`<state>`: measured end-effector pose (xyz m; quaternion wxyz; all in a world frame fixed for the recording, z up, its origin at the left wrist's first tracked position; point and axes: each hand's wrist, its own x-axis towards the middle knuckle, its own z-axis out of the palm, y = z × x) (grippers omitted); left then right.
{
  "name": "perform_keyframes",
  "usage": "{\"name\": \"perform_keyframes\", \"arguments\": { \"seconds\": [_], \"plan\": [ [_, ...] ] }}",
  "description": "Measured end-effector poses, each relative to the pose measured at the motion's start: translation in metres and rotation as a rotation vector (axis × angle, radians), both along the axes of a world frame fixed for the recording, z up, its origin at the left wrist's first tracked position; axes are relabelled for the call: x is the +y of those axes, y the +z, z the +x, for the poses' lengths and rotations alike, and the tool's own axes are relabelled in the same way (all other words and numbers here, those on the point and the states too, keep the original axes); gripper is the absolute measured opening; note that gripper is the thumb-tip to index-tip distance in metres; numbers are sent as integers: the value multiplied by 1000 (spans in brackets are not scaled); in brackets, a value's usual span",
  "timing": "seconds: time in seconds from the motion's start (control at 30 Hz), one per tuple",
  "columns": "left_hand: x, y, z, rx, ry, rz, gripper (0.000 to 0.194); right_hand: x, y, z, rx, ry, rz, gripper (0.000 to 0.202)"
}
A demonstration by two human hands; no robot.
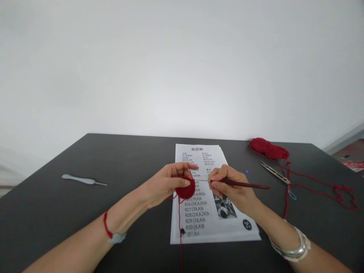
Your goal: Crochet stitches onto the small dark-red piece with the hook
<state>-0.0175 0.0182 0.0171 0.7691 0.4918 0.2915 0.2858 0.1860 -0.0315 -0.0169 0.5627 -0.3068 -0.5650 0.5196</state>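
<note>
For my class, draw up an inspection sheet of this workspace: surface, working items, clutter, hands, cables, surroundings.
Surface: dark table bearing printed paper.
Working items: red crochet piece, dark-handled hook.
Clutter: pale-handled hook at left; red yarn bundle, snips and purple clip at right.
Hands: left hand pinches the red crochet piece; right hand grips the dark-handled hook.
Cables: nothing seen.
Surroundings: pale wall behind.

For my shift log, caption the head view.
Left hand holds a round red crochet piece, right hand a dark-handled hook, above a printed sheet.
</note>
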Motion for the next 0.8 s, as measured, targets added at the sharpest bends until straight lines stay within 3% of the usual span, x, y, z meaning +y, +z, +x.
{"name": "perform_keyframes", "arguments": {
  "seconds": [0.2, 0.37, 0.47, 0.6, 0.8],
  "plan": [
    [4, -2, -5, 20, -111, -6, 36, 1, 4, 2, 25, 80, -16, 12],
    [4, 0, -7, 77, -142, 47, 34, 4, 7, 5, 102, 169, -127, 12],
    [1, -1, -2, 107, -64, 177, 31, 6, 8, 1, 231, 210, -266, 16],
    [-10, -7, 10, 93, 135, 292, 32, 6, 6, -13, 409, 229, -427, 15],
    [-17, -17, 18, 72, 272, 276, 27, 3, -1, -29, 499, 78, -387, 14]
  ]
}}
